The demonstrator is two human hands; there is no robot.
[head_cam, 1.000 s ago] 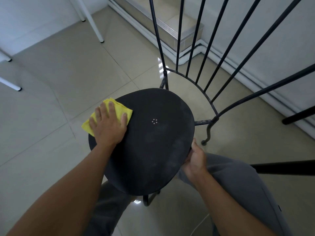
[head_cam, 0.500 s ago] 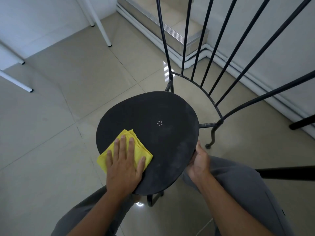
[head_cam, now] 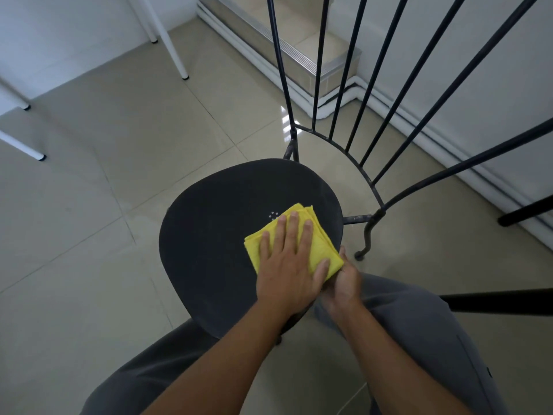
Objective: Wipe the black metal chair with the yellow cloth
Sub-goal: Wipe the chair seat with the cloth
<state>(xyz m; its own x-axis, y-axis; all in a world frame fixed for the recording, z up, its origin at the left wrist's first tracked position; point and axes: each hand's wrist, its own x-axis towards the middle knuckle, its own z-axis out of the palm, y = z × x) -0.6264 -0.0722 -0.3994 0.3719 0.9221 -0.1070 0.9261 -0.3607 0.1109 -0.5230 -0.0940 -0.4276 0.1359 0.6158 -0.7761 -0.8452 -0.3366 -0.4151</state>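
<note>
Yellow cloth [head_cam: 320, 241], folded into a rough square w/ layered edges showing at its far corner, lies flat on the right half of the seat [head_cam: 209, 235] of the black metal chair [head_cam: 302, 139], just beside a small ring of dots at seat center. Left hand [head_cam: 287, 265] lies palm-down on top of the cloth, fingers spread & flat, thumb reaching toward the cloth's near-right corner; it presses, not pinches. That corner hangs a bit past the seat's right rim. Right hand [head_cam: 344, 283] sits at that same rim, fingers curled at the edge & touching the cloth corner and the left thumb; partly hidden under the left hand, so can't tell exactly how much of the rim it grips. Seat is dark, rounded, w/ faint dusty smears near the back. Thin bars of the chair back fan up & right from a curved rail behind the seat. Person's grey trousers [head_cam: 419, 339] show at both sides below the seat. Around: glossy beige floor tiles [head_cam: 89, 235], white furniture legs [head_cam: 167, 40] top left, a low step [head_cam: 314, 52] & white wall trim at the far side.
</note>
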